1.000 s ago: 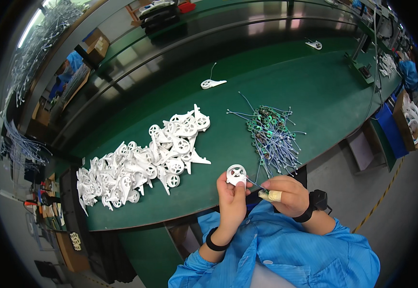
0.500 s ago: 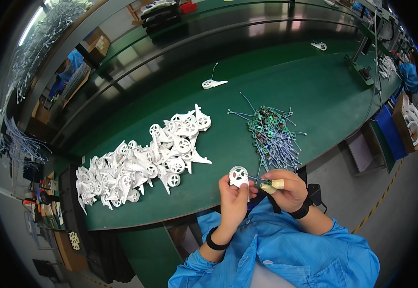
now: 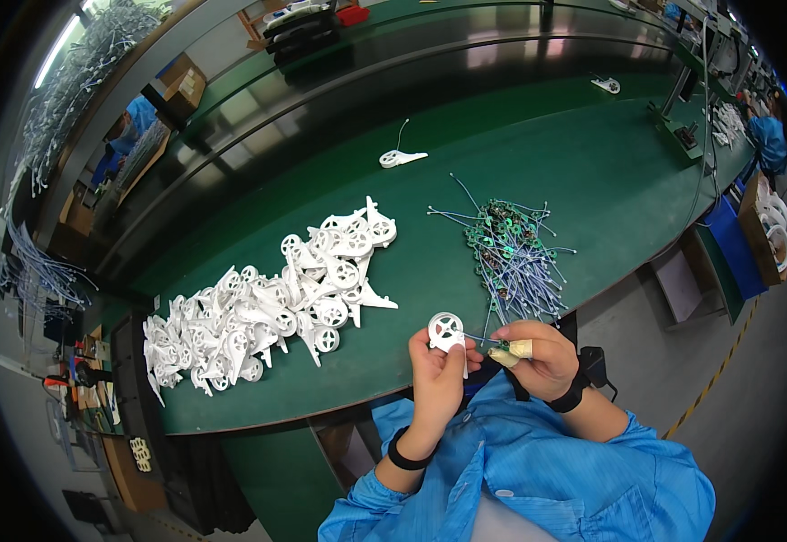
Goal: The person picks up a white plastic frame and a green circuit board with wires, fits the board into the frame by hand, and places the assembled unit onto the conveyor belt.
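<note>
In my left hand [image 3: 438, 375] is a white plastic housing [image 3: 446, 331] with a round spoked end, its thumb pressed on the lower part. Close beside it on the right, my right hand [image 3: 547, 359] pinches a small green circuit board [image 3: 502, 345], mostly hidden by the fingers. Pale covers wrap the thumb and a fingertip of that hand. A thin bluish wire [image 3: 475, 338] runs between the board and the housing; whether it passes through the housing I cannot tell. Just beyond my hands lies a heap of green boards with wires [image 3: 515, 257].
A big pile of white housings [image 3: 267, 307] covers the left of the green table [image 3: 375, 361]. Farther back lie a housing with an upright wire [image 3: 402, 158] and another housing [image 3: 606, 85]. A metal stand [image 3: 683, 117] rises at the right; bundled wires [image 3: 41, 262] hang at the left.
My left hand and its housing have shifted slightly left and up. The far housing at the back right has moved a little to the right. My right hand is nearly still.
</note>
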`<state>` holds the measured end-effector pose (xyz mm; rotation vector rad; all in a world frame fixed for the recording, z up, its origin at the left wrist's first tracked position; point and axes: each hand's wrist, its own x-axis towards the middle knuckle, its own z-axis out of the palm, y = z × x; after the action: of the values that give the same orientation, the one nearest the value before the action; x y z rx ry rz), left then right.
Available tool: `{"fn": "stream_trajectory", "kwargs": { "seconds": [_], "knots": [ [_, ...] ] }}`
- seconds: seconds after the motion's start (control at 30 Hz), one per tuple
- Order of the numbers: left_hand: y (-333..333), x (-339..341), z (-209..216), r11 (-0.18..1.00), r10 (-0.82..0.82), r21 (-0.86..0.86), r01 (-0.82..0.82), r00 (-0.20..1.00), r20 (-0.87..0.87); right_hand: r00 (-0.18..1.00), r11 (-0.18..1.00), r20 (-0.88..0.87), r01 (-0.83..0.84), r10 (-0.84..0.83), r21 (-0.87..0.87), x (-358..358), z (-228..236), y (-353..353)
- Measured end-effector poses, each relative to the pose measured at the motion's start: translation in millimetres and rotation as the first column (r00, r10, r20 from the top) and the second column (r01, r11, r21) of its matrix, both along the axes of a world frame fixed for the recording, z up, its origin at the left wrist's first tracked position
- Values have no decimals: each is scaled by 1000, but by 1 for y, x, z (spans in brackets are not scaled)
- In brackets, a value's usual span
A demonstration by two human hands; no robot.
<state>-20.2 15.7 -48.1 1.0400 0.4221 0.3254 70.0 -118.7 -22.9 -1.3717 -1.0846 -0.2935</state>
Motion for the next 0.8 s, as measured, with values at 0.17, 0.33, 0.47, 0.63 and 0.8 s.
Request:
{"fn": "stream_trajectory", "kwargs": {
  "seconds": [0.17, 0.33, 0.47, 0.63, 0.8],
  "knots": [
    [-1, -1, 3, 999, -11, 41, 11, 1000, -3, 1000, 1000, 16, 20, -19, -19, 1, -1, 0],
    [-1, -1, -1, 1000, 1, 22, -2, 1000, 6, 1000, 1000, 5, 14, -14, -2, -1, 2, 0],
    [-1, -1, 0, 1000, -1, 30, 1, 1000, -10, 1000, 1000, 5, 9, -9, -11, -2, 3, 0],
    [1, -1, -3, 1000, 6, -5, -6, 1000, -11, 1000, 999, -15, 27, -27, -18, -8, 8, -3],
    [-5, -2, 3, 1000, 5, -2, -5, 999, 33, 1000, 1000, -8, -3, 3, -6, -10, -2, -1]
  ]
}}
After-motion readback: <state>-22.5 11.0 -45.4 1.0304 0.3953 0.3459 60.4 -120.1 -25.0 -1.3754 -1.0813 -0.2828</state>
